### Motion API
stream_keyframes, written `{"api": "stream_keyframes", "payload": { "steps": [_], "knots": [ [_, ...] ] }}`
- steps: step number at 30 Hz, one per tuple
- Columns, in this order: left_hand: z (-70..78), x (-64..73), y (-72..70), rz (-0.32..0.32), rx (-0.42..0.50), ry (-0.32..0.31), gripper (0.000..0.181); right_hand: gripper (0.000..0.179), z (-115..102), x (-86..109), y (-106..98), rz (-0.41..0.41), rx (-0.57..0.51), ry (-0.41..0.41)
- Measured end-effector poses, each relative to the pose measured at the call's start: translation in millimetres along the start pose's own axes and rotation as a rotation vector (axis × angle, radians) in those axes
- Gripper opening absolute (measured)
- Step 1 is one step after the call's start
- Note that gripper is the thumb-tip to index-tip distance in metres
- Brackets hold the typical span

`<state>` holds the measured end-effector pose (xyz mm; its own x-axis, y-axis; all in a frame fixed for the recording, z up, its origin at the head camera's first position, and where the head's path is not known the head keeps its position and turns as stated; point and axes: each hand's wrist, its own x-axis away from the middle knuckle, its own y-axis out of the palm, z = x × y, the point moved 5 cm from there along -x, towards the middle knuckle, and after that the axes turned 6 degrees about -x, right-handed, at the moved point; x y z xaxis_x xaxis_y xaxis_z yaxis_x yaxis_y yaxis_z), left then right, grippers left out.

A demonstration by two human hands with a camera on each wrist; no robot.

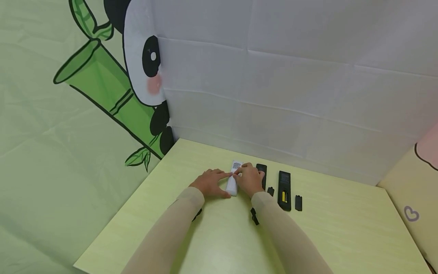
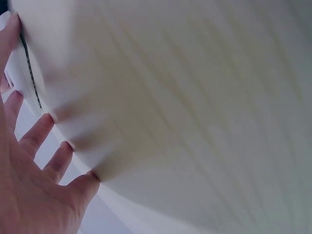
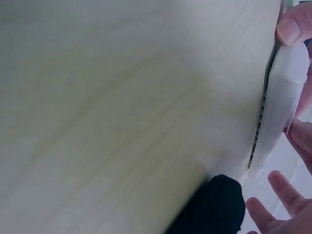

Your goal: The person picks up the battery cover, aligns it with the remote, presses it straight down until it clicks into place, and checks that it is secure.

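A white remote control [image 1: 231, 187] lies on the table with its labelled back facing up. My left hand [image 1: 210, 183] holds it from the left, index finger at the middle of the back and thumb beside the near end. In the left wrist view, the other fingers [image 2: 58, 158] of that hand are spread apart. From the right, my right hand [image 1: 250, 179] grips the remote with thumb and index finger close together at mid-length. The right wrist view has the remote's white side [image 3: 278, 97] along the right edge, partly covered by fingers.
Right of my hands lie two black remotes, one [image 1: 261, 170] partly behind my right hand, the other [image 1: 284, 182] with a yellow battery in its open compartment. Small black battery covers [image 1: 299, 203] lie beside them. The pale table [image 1: 342, 224] meets a draped wall [image 1: 291, 95] at its far edge.
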<state>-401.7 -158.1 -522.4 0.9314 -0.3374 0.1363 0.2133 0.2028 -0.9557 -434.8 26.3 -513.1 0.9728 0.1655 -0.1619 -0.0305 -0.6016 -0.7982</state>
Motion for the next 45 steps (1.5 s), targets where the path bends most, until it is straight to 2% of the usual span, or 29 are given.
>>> {"api": "stream_keyframes", "payload": {
  "steps": [11, 21, 31, 45],
  "knots": [
    [-2.4, -8.2, 3.9, -0.002, -0.010, 0.007, 0.097, 0.013, -1.4, 1.2, -3.8, 0.009, 0.004, -0.009],
    [1.3, -6.3, -0.2, -0.001, -0.008, -0.001, 0.097, 0.012, -0.1, 0.7, -4.7, 0.008, 0.009, -0.011],
    [2.1, -5.9, -0.9, 0.002, -0.001, -0.008, 0.097, 0.015, -1.5, 0.9, -6.1, 0.013, 0.100, -0.075],
    [1.2, -7.4, 2.3, 0.005, 0.016, -0.003, 0.098, 0.014, -1.1, 4.8, -9.0, 0.000, 0.080, -0.074]
  ]
}}
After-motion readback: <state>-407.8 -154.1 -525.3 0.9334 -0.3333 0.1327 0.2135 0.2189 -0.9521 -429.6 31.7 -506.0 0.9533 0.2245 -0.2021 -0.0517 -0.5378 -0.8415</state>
